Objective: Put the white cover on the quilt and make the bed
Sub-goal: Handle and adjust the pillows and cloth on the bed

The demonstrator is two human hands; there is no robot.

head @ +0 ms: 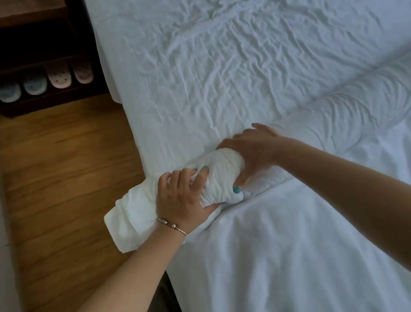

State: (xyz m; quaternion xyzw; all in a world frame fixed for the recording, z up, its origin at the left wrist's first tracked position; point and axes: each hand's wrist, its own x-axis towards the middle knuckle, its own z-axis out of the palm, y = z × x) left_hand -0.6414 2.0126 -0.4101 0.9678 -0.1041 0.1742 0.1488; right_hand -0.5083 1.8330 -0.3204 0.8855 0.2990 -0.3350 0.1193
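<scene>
Hands (178, 195) (253, 149) clamping roll (216, 177) at bed edge (150, 160)

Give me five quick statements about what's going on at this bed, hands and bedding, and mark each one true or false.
1. Both hands grip the rolled white bedding. True: the left hand and the right hand both clasp the rolled bedding.
2. The roll's end hangs past the bed's edge over the wooden floor. True.
3. The bracelet is on the right wrist. False: the bracelet is on the left wrist.
4. The sheet beyond the roll lies smooth. False: the sheet is heavily wrinkled.
5. Slippers sit on a low dark shelf left of the bed. True: the slippers stand in a row.
</scene>
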